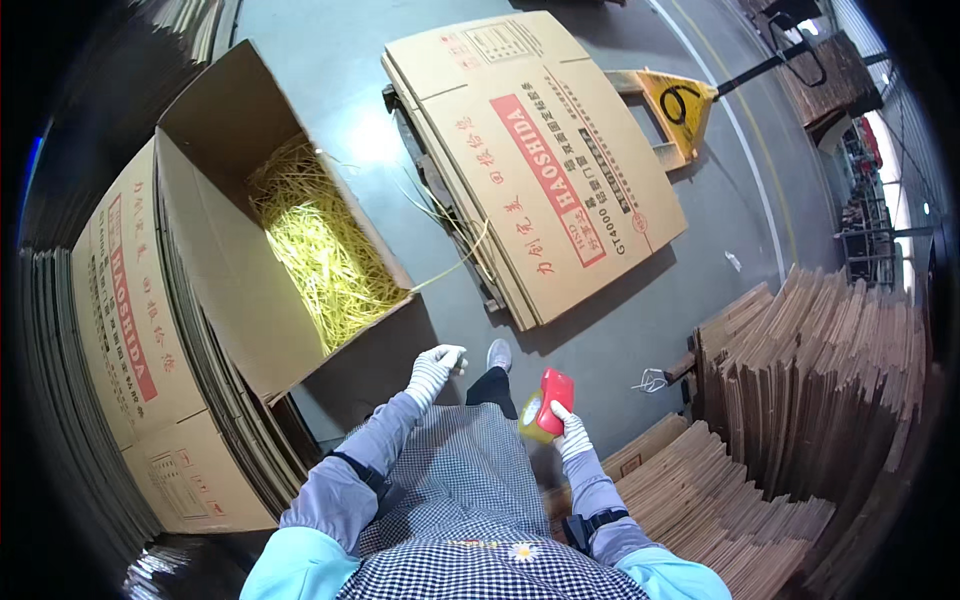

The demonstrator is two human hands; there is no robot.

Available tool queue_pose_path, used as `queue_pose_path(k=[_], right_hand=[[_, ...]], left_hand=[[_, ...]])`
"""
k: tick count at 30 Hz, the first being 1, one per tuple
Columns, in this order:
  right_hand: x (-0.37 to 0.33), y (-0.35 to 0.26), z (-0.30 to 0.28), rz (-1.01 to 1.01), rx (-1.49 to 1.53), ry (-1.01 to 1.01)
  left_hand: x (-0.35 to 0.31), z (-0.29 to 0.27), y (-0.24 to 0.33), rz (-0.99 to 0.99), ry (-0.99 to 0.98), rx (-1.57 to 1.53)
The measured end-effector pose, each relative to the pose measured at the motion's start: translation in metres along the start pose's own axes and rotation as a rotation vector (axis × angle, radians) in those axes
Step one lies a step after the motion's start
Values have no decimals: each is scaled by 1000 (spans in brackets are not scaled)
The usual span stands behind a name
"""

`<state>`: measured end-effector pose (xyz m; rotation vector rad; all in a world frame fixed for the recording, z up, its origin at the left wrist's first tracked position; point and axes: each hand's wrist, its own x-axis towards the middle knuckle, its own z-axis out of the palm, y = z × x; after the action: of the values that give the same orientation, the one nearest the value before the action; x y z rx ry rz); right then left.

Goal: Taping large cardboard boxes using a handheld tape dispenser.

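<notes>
My right hand [573,432], in a white striped glove, grips a red tape dispenser [556,388]. A wide roll of yellowish clear tape [537,416] sits on the dispenser's left side. My left hand [432,372], gloved the same way, is held in front of my checked apron with its fingers curled together. Whether anything small is in those fingers I cannot make out. Nearest to it, on the left, stands an open cardboard box [225,285] with yellow straw strands [325,265] inside. Neither hand touches the box.
Flat printed cartons [590,150] lie stacked ahead on a yellow pallet jack [680,112]. Upright folded cardboard [155,350] leans beside the box at left. More cardboard bundles [800,370] stand at right, with another bundle [715,500] close by my right arm. Grey floor [620,375] shows between them.
</notes>
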<state>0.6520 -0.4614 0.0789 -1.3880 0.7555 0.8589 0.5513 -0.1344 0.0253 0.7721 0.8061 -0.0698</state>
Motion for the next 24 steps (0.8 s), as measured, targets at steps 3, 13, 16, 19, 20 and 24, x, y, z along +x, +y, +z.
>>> queue_pose_path(k=[3,13,16,19,20,24], right_hand=[[-25,7,-58,-132,196,215],[-148,74,-101,-171,314,409],[-187,100,-111,-108,378,523],[-206,127,-106,-65,403,525],[-206,119,-89,-40,440,563],[-178,117,-85,-47,483,537]], left_hand=[[52,42,-56,-127,10,-72],[154,60,-169,-356,229,-192],[156,111,-170,-408,378,-345],[168,89,-170,-410,550,-391],[170,87,-169,-454,572,-403],[183,88,-158,-499,541,-314]])
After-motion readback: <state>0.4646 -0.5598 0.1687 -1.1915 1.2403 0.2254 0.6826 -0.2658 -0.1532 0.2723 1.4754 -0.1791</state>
